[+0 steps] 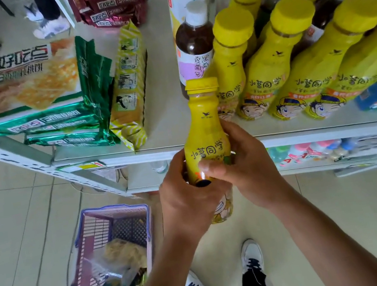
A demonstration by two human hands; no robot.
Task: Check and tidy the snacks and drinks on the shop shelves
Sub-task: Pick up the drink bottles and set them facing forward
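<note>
I hold a yellow drink bottle (pixel 203 125) upright in front of the shelf edge (pixel 306 133). My left hand (pixel 187 198) grips its lower body from the left, and my right hand (pixel 244 165) wraps around it from the right. The bottle's base is partly hidden by my fingers. Several matching yellow bottles (pixel 276 61) stand in rows on the shelf behind it, next to a dark brown drink bottle (pixel 194 43) with a white cap. Green biscuit packs (pixel 42 93) are stacked at the shelf's left, with a yellow striped snack pack (pixel 127 88) leaning beside them.
A purple shopping basket (pixel 112 262) with packets inside sits on the tiled floor at lower left. Maroon biscuit packs (pixel 112 2) lie at the shelf's back. A lower shelf (pixel 310 154) holds colourful items. My shoes (pixel 251 255) stand below. Another person's shoes (pixel 48 24) show at top left.
</note>
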